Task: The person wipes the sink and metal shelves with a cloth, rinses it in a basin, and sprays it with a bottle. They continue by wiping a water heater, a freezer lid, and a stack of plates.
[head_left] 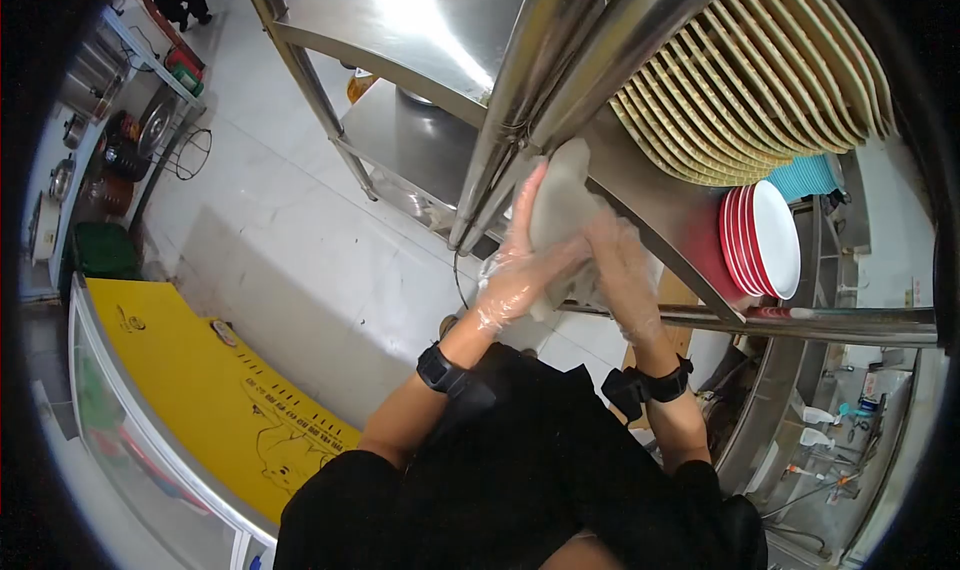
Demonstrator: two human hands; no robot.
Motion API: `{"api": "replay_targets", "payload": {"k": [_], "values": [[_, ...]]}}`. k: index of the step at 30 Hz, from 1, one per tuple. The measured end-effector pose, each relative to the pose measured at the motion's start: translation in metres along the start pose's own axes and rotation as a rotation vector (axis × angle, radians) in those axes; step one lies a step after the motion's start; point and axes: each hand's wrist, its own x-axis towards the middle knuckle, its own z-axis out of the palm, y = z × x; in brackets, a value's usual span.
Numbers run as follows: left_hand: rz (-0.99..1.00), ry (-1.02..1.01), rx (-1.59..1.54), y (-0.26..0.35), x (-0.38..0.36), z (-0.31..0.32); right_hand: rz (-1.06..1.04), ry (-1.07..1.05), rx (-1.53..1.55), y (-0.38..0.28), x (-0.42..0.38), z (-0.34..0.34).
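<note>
Steel shelving (385, 40), left hand (513, 282) and right hand (620, 265) (grip unclear) around a pale slab (564, 198)

A steel shelf (668, 210) seemingly carries yellowish plates (715, 90), red-and-white dishes (765, 240) and turquoise ones (803, 177).

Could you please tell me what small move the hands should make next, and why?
I would probably draw the pale, blurred, elongated piece slightly back, with the left hand and right hand, both in clear plastic gloves, moving together: its upper end appears close to the shiny steel posts, though depth is unclear.
</note>
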Motion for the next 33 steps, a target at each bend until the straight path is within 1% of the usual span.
{"api": "replay_targets", "payload": {"k": [1, 2, 3, 4, 5, 6, 7, 9, 10, 11, 12, 13, 14, 15, 16, 17, 19, 20, 21, 22, 23, 25, 26, 28, 29, 31, 32, 33], "values": [[-0.175, -0.02, -0.252, 0.004, -0.004, -0.002, 0.003, -0.001, 0.002, 0.001, 0.0, -0.001], [-0.182, -0.019, -0.25, 0.0, -0.006, -0.001, -0.002, -0.075, -0.082, 0.0, 0.0, -0.004], [-0.154, 0.026, -0.133, -0.006, -0.008, -0.001, -0.01, -0.149, -0.167, -0.001, -0.001, -0.006], [-0.121, 0.07, -0.016, -0.012, -0.008, 0.001, -0.008, -0.149, -0.166, -0.004, -0.006, -0.005], [-0.122, 0.07, -0.017, -0.017, -0.006, 0.003, -0.07, -0.044, -0.237, -0.008, -0.014, -0.003], [-0.009, 0.082, 0.122, -0.019, -0.001, 0.006, -0.133, 0.061, -0.309, -0.011, -0.018, -0.003], [0.105, 0.095, 0.26, -0.019, 0.003, 0.01, -0.136, 0.06, -0.312, -0.016, -0.018, -0.006], [0.127, 0.1, 0.247, -0.01, 0.003, 0.02, -0.214, 0.181, -0.274, -0.023, -0.019, -0.012], [0.174, 0.085, 0.378, -0.004, 0.005, 0.024, -0.214, 0.181, -0.274, -0.019, -0.018, -0.014], [0.223, 0.07, 0.509, -0.002, 0.007, 0.027, -0.188, 0.172, -0.224, -0.011, -0.017, -0.019], [0.32, -0.013, 0.501, -0.007, 0.009, 0.03, -0.163, 0.164, -0.174, -0.004, -0.015, -0.022], [0.32, -0.013, 0.5, -0.009, 0.007, 0.033, -0.129, 0.143, -0.023, 0.0, -0.015, -0.024], [0.361, -0.081, 0.467, -0.01, 0.004, 0.037, -0.129, 0.144, -0.024, 0.002, -0.014, -0.024], [0.402, -0.15, 0.433, -0.01, 0.002, 0.039, -0.125, 0.171, 0.124, 0.004, -0.014, -0.024], [0.435, -0.163, 0.424, -0.01, 0.002, 0.04, -0.121, 0.198, 0.272, 0.004, -0.014, -0.025], [0.434, -0.168, 0.421, -0.009, 0.0, 0.039, -0.119, 0.203, 0.27, 0.005, -0.014, -0.028], [0.162, -0.196, 0.291, -0.005, -0.002, 0.034, -0.054, 0.194, 0.309, 0.006, -0.012, -0.036], [0.073, -0.173, 0.133, -0.005, -0.001, 0.031, -0.053, 0.199, 0.31, 0.006, -0.011, -0.037], [-0.016, -0.15, -0.023, -0.007, 0.0, 0.027, -0.054, 0.25, 0.352, 0.006, -0.011, -0.039], [-0.1, -0.075, 0.011, -0.018, 0.003, 0.021, -0.057, 0.301, 0.395, 0.005, -0.01, -0.039], [-0.209, -0.127, -0.055, -0.025, 0.002, 0.01, -0.059, 0.307, 0.396, 0.005, -0.009, -0.04], [-0.4, -0.25, -0.124, -0.028, 0.001, -0.009, -0.009, 0.407, 0.623, 0.008, -0.008, -0.038], [-0.402, -0.252, -0.123, -0.028, -0.002, -0.012, -0.008, 0.41, 0.624, 0.009, -0.009, -0.037], [-0.199, -0.351, -0.056, -0.016, -0.01, -0.011, -0.055, 0.341, 0.777, 0.01, -0.009, -0.033], [-0.202, -0.354, -0.052, -0.007, -0.013, -0.01, -0.053, 0.344, 0.781, 0.009, -0.01, -0.03], [-0.207, -0.355, 0.121, 0.008, -0.02, -0.008, 0.025, 0.315, 0.907, 0.007, -0.014, -0.023], [-0.155, -0.392, 0.136, -0.002, -0.018, -0.009, 0.026, 0.314, 0.91, 0.008, -0.016, -0.018], [-0.155, -0.391, 0.138, -0.006, -0.018, -0.007, 0.075, 0.246, 0.934, 0.008, -0.02, -0.014]]}}
